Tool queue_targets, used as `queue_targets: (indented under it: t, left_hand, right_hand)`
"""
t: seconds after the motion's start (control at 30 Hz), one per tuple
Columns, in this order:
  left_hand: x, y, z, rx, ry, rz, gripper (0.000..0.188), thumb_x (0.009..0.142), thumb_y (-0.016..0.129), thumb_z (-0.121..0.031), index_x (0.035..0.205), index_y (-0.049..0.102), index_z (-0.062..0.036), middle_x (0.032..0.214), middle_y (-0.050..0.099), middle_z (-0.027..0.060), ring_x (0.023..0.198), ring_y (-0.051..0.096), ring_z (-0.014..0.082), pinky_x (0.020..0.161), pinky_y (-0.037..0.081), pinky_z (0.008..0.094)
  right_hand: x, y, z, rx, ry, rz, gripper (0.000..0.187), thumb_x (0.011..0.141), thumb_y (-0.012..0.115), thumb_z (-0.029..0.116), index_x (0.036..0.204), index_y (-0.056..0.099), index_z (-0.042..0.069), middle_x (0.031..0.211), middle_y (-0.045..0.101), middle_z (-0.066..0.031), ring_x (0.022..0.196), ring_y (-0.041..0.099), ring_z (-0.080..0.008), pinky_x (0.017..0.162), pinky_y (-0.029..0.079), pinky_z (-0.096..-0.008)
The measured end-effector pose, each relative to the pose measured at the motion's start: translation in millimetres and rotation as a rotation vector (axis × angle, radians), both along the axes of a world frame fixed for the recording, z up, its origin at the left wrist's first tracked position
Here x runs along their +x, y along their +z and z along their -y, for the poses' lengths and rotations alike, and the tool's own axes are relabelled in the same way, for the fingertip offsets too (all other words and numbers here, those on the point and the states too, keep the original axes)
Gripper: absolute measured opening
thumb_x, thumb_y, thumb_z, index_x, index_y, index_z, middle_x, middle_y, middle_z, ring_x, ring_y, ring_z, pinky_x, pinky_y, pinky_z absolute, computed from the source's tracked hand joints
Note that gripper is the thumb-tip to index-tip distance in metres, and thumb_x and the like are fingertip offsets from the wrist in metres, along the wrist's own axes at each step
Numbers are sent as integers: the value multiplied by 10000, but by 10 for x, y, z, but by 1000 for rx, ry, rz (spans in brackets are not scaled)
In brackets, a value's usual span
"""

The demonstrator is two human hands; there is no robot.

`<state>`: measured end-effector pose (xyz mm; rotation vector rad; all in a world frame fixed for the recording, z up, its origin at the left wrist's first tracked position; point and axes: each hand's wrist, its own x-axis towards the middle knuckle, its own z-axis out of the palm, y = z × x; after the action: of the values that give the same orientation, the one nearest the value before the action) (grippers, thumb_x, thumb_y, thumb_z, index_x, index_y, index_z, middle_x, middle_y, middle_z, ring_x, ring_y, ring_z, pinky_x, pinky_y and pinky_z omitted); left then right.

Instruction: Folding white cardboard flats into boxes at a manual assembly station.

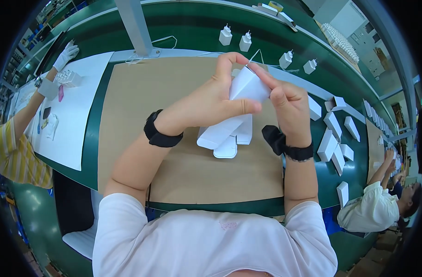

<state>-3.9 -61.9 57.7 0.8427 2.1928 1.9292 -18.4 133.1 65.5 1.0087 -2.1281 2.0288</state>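
A small white carton (250, 86) is between my two hands, held up over the brown board (141, 129). My left hand (215, 99) is closed round its left side, with the thumb across the near side and the index finger at the far end. My right hand (289, 101) presses its fingers along the carton's right side and far edge. Underneath, on the board, lie flattened or part-folded white cartons (225, 134) with rounded flaps. Overlap hides how many there are.
Several white folded cartons (328, 144) lie on the green table to the right. Beyond the board stand white plug adapters (245, 41) and a metal post (133, 27). A co-worker's gloved hand (66, 55) rests at far left; another person (375, 203) works at right.
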Motion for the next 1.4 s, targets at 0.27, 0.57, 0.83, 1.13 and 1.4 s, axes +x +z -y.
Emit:
queue_targets:
  t: [0.27,0.57,0.83,1.13,1.4]
  left_hand:
    - [60,27,17,-337,358,-205,836,712,725,-433,1241,291,46,995,563,273,953,584,342,792,474,377]
    - [-80,-145,91,-630,492,-178,648,642,762,-285,1094,487,88,898,609,265,852,611,369,726,489,382]
    - [-10,-80,101,-745,514,-296,578,638,758,-172,1086,463,43,817,614,242,789,607,382,684,484,407]
    - [71,117,-28,-181,425,-162,613,664,758,-116,1164,407,-66,587,519,19,562,501,101,511,385,244]
    - [46,53,-106,-63,133,-67,837,677,770,-368,1309,307,-75,1057,524,156,901,573,269,775,463,351]
  right_hand:
    - [168,70,-453,167,-495,-66,280,824,620,70,1101,626,35,1133,609,-114,1014,567,-143,804,479,-272]
    - [-11,-40,-1059,599,-905,-356,228,793,648,106,1015,664,59,985,662,-94,846,618,-146,775,476,-255]
    - [-3,-130,125,658,-326,-122,371,813,638,170,1171,580,88,897,653,-112,660,576,-133,600,466,-240]
    - [-25,-137,216,288,-289,76,358,834,623,87,1181,540,60,939,637,-76,745,597,-107,619,493,-228]
    - [-50,121,10,43,15,163,228,772,687,43,859,477,35,887,582,-42,817,607,-120,738,496,-243]
